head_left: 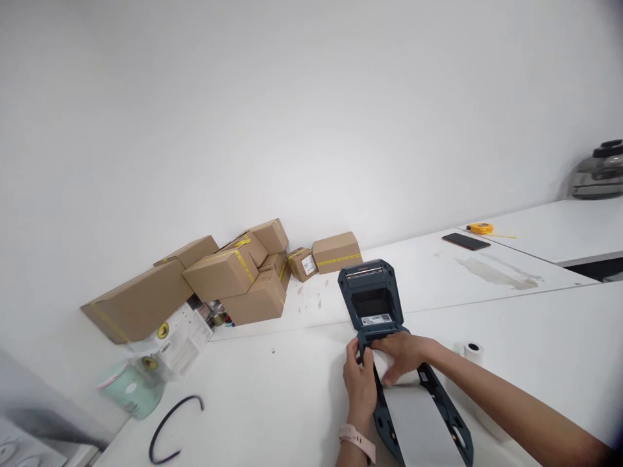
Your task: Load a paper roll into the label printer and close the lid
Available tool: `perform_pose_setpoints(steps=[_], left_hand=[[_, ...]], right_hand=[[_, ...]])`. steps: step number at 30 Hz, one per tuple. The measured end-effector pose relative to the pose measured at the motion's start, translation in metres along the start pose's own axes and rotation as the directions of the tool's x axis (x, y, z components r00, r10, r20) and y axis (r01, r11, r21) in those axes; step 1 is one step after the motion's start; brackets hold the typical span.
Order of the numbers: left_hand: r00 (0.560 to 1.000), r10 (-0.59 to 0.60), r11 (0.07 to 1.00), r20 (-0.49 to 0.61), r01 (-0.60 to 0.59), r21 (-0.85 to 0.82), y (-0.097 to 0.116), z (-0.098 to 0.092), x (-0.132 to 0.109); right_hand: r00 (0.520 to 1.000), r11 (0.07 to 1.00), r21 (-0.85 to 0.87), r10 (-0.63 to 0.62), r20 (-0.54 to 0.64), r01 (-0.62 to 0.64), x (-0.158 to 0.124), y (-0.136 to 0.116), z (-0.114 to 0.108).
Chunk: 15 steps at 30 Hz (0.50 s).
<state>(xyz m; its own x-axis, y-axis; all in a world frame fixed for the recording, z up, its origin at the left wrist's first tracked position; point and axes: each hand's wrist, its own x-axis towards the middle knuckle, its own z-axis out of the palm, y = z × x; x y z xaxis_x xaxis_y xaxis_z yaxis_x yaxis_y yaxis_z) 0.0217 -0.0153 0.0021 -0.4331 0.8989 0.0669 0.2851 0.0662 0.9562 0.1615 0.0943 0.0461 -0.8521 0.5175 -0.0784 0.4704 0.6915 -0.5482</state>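
A dark blue label printer point(372, 305) lies on the white table with its lid swung open and upright. A wide strip of white paper point(418, 425) runs out of it toward me. My left hand point(359, 383), with a pink watch strap on the wrist, grips the printer's left edge beside the paper roll. My right hand point(402, 357) lies over the white paper roll inside the printer, fingers curled on it.
A small white paper roll point(472, 350) stands right of the printer. Several cardboard boxes point(221, 275) are piled against the wall at left, with white packets point(180, 337) and a green tape roll point(131, 389). A black cable point(170, 421), a phone point(466, 241) and a yellow tape measure point(480, 227) lie about.
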Motion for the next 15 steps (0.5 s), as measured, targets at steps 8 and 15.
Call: perform_pose_setpoints(steps=[8, 15], left_hand=[[0.998, -0.063, 0.997, 0.02, 0.064, -0.047, -0.005, 0.001, 0.002], [0.997, -0.068, 0.997, 0.043, 0.069, -0.02, -0.003, 0.0, 0.001]], right_hand=[[0.982, 0.984, 0.158, -0.107, 0.156, 0.083, -0.018, -0.009, -0.041], [0.934, 0.638, 0.683, -0.225, -0.278, 0.356, -0.09, 0.012, -0.081]])
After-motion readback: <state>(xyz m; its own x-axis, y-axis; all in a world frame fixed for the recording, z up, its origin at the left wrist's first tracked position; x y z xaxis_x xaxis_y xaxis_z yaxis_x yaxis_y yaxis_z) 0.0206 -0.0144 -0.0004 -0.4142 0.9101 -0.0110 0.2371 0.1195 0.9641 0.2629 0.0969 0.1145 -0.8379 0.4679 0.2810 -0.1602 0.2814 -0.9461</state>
